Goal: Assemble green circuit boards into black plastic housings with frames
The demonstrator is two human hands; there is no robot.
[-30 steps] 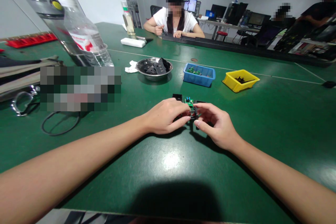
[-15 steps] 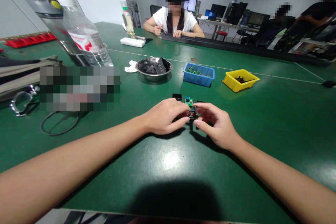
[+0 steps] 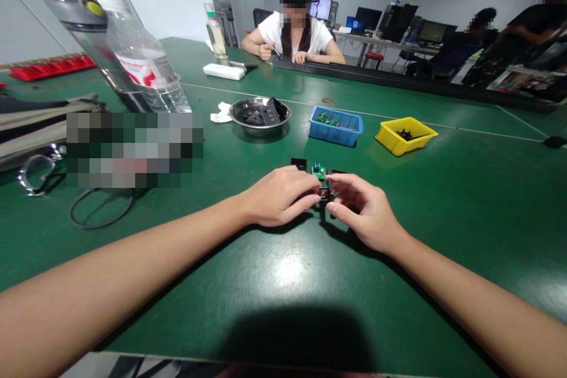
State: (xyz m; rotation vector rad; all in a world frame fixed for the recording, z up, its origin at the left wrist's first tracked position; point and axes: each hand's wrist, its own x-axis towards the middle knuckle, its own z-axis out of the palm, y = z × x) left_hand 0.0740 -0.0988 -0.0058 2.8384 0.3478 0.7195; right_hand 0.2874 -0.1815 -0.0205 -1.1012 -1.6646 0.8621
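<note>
unmoved: green boards (image 3: 328,120) in blue bin (image 3: 334,133), black parts (image 3: 406,134) in yellow bin (image 3: 401,146)

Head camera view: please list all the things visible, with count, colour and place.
Table: one, green, foreground
Black part: one, black, between both hands
Circuit board: one, green, just beyond hands
Metal bowl: one, silver, centre
Blue bin: one, blue, right of bowl
Yellow bin: one, yellow, right of blue bin
Bottles: three, clear or grey, left side
White case: one, white, beyond bowl
Cable: one, black, left
Red trays: unclear count, red, far left
Monitors: several, dark-framed, background
Other people: three, white or dark clothing, opposite and right background
Left hand: one, bare, centre
Right hand: one, bare, right of centre
</note>
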